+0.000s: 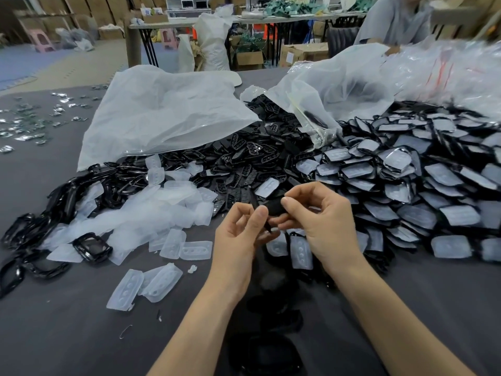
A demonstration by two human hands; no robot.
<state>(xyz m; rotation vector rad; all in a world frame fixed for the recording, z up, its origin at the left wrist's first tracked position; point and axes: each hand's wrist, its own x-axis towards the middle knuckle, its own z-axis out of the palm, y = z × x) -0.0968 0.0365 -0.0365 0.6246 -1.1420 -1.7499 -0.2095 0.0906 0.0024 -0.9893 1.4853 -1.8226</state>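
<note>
The left hand (240, 237) and right hand (324, 223) are together pinching a small black plastic piece (274, 208) just above the grey counter (81, 335), their fingers (306, 189) curling narrowly round it; translucent white moulded pads (162, 213) are lying at nine o'clock of it; a white plastic sack (168, 112) is lying at eleven; a heap of black-framed pieces (406, 199) is spreading at three.

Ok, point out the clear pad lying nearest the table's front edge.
The pad at lower left, leftmost of the stray pair; its neighbour sits slightly farther back, the rest up in the pile.
</note>
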